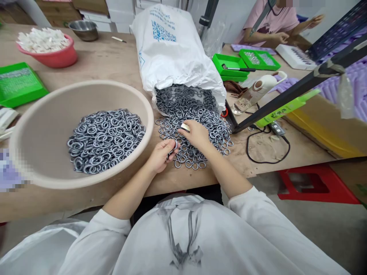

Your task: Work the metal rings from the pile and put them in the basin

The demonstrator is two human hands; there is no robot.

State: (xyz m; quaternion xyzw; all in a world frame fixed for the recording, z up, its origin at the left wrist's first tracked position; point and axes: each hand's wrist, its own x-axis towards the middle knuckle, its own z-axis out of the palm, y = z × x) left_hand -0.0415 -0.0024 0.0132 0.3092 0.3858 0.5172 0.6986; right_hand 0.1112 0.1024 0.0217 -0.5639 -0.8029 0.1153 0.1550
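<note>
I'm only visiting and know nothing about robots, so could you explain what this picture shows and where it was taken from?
No machine is at work here: these are a person's own bare hands. The camera is worn on that person's head, looking forward and down, which is why both arms reach in from the bottom.

On the table, a large beige basin holds a heap of grey rings. Beside it, a white sack lies with its mouth open, and more loose rings spread out in front.

The left hand holds at least one ring. The right hand, above the loose rings, grips a small pale-faced piece, too small to identify. At the upper right sits another person.
</note>
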